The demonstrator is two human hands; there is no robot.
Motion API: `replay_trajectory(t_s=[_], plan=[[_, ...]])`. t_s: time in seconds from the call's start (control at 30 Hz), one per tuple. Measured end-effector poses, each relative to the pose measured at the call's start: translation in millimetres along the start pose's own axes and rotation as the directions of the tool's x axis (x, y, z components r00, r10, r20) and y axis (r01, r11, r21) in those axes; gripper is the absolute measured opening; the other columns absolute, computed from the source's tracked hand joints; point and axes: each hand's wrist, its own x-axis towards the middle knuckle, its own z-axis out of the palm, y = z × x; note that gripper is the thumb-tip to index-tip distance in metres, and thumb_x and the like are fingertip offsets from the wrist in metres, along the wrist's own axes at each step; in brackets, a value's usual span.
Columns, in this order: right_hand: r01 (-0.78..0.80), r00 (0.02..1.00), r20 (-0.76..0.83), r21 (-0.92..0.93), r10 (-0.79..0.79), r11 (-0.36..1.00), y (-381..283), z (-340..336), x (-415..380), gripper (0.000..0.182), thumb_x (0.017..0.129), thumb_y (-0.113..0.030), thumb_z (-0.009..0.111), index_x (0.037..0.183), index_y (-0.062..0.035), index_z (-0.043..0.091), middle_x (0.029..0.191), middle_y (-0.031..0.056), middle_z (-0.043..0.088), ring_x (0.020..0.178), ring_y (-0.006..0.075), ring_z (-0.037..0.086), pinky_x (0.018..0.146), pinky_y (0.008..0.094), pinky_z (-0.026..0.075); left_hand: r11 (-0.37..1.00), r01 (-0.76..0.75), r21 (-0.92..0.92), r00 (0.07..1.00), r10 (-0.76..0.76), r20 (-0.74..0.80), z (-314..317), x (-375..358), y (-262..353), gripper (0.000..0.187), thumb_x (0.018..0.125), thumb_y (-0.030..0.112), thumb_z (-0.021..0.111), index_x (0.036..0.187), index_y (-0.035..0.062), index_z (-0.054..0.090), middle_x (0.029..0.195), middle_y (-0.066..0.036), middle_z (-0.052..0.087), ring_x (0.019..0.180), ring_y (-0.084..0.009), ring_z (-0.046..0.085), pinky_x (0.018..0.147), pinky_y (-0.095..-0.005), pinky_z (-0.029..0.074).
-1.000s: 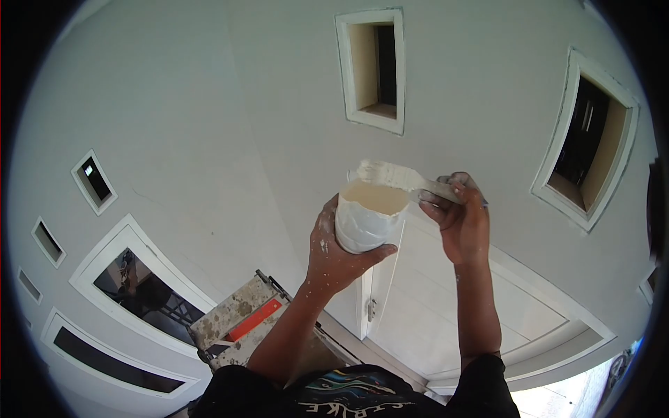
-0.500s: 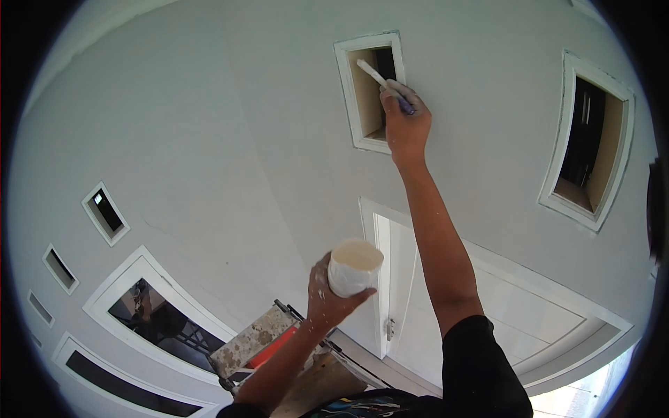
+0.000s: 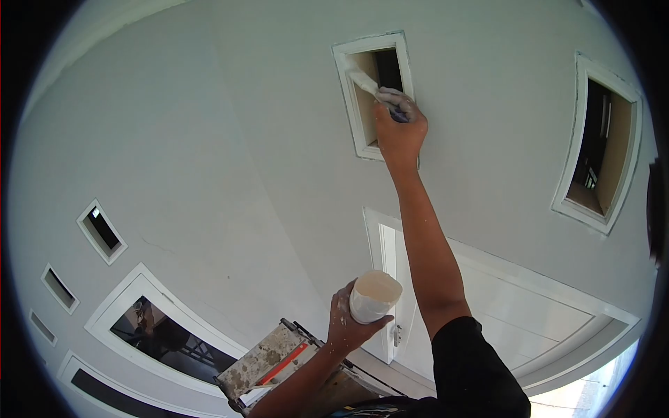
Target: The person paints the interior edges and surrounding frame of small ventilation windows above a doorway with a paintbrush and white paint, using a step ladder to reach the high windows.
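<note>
My right hand [image 3: 401, 125] is raised to a small opening in the wall with a white frame [image 3: 350, 104], its fingers closed round the handle of a paintbrush [image 3: 364, 82]. The whitish bristles lie against the left inner side of the opening, near the frame; part of the handle is hidden by my fingers. Lower down, my left hand [image 3: 346, 322] is wrapped round a white paint cup [image 3: 373, 298], tilted a little, with pale paint inside. White specks and smears mark both hands.
A second framed opening [image 3: 598, 143] is at the right. Below stand a white door [image 3: 502, 299] and a paint-spattered platform [image 3: 261, 359] with a red-orange strip. Dark-glazed windows [image 3: 167, 334] and small openings line the wall at lower left.
My right hand has shifted slightly down and left, and the brush now shows its broad bristles against the inner side. The cup in my left hand has moved lower and right in view.
</note>
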Motion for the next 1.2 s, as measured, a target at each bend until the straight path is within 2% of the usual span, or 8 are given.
replay_trajectory(t_s=[0.17, 0.27, 0.47, 0.67, 0.77, 0.93, 1.03, 1.2], plan=[[0.035, 0.997, -0.078, 0.097, -0.027, 0.995, 5.8, 18.2, 10.9, 0.016, 0.079, -0.002, 0.07, 0.093, 0.0058, 0.074, 0.107, 0.0124, 0.073, 0.095, 0.0196, 0.069, 0.087, 0.0312, 0.055, 1.0, -0.03, -0.003, 0.999, 0.03, 0.04, -2.4, 0.7, 6.8, 0.103, 0.065, 0.04, 0.096, 0.143, 0.0017, 0.04, 0.137, -0.018, 0.053, 0.125, -0.0377, 0.049, 0.106, -0.0528, 0.042], [0.156, 0.988, 0.003, -0.1, -0.156, 0.983, 8.2, 10.9, 6.6, 0.016, 0.079, -0.002, 0.069, 0.093, 0.006, 0.073, 0.105, 0.0119, 0.074, 0.093, 0.0199, 0.069, 0.087, 0.0314, 0.055, 0.999, -0.051, 0.016, 0.998, 0.051, 0.037, -2.3, 0.4, 4.6, 0.103, 0.065, 0.04, 0.096, 0.143, 0.0013, 0.04, 0.136, -0.018, 0.053, 0.125, -0.0377, 0.05, 0.106, -0.0521, 0.043], [0.108, 0.984, -0.15, 0.055, -0.098, 0.993, -4.6, 18.2, 18.7, 0.018, 0.079, -0.005, 0.071, 0.093, 0.0063, 0.074, 0.105, 0.0163, 0.074, 0.093, 0.0228, 0.071, 0.085, 0.0327, 0.056, 1.0, -0.009, 0.012, 0.999, 0.009, 0.039, -2.6, 1.5, 6.9, 0.106, 0.062, 0.04, 0.097, 0.143, 0.0015, 0.041, 0.133, -0.021, 0.052, 0.126, -0.0377, 0.054, 0.106, -0.0512, 0.047], [-0.051, 0.995, 0.074, -0.228, 0.07, 0.972, -20.0, -2.8, 20.2, 0.022, 0.079, -0.009, 0.073, 0.094, 0.0069, 0.074, 0.096, 0.0184, 0.075, 0.086, 0.0252, 0.072, 0.081, 0.0338, 0.057, 0.995, 0.037, -0.095, 0.999, -0.038, -0.012, 1.5, -3.6, -4.5, 0.104, 0.065, 0.04, 0.096, 0.143, 0.0006, 0.041, 0.136, -0.019, 0.051, 0.126, -0.0375, 0.05, 0.106, -0.0506, 0.045], [0.18, 0.98, -0.066, -0.11, -0.188, 0.977, -17.3, 4.8, 33.9, 0.022, 0.078, -0.01, 0.074, 0.093, 0.0062, 0.075, 0.088, 0.0172, 0.075, 0.078, 0.0256, 0.072, 0.077, 0.0345, 0.057, 0.985, 0.061, -0.161, 0.996, -0.071, -0.051, 4.4, -3.0, -10.9, 0.104, 0.065, 0.04, 0.096, 0.143, 0.0003, 0.04, 0.135, -0.019, 0.05, 0.126, -0.0375, 0.05, 0.106, -0.0504, 0.045], [0.07, 0.981, 0.192, -0.361, 0.001, 0.93, -25.4, -7.3, 31.8, 0.022, 0.079, -0.012, 0.075, 0.095, 0.0039, 0.076, 0.087, 0.0168, 0.075, 0.076, 0.0248, 0.072, 0.075, 0.0342, 0.057, 0.989, 0.067, -0.135, 0.996, -0.075, -0.051, 1.4, -0.8, -8.8, 0.105, 0.065, 0.041, 0.096, 0.144, -0.0001, 0.039, 0.135, -0.02, 0.048, 0.125, -0.0373, 0.051, 0.105, -0.0507, 0.046], [0.043, 0.998, 0.054, -0.245, -0.03, 0.969, -19.9, -8.3, 32.5, 0.023, 0.082, -0.014, 0.073, 0.1, -0.0004, 0.078, 0.084, 0.0085, 0.075, 0.073, 0.0136, 0.067, 0.073, 0.0285, 0.055, 0.989, 0.059, -0.135, 0.996, -0.067, -0.052, 2.6, -2.7, -11.2, 0.106, 0.065, 0.041, 0.096, 0.144, -0.0005, 0.038, 0.134, -0.02, 0.048, 0.124, -0.0375, 0.052, 0.105, -0.0507, 0.046], [0.134, 0.989, 0.098, -0.267, -0.111, 0.954, -16.9, 0.2, 38.0, 0.021, 0.079, -0.013, 0.075, 0.095, 0.0017, 0.076, 0.084, 0.0149, 0.075, 0.074, 0.021, 0.071, 0.075, 0.0315, 0.057, 0.987, 0.05, -0.151, 0.995, -0.062, -0.079, 4.1, -2.1, -16.3, 0.106, 0.065, 0.042, 0.096, 0.143, -0.0016, 0.038, 0.133, -0.021, 0.049, 0.124, -0.0377, 0.052, 0.105, -0.0505, 0.046]])
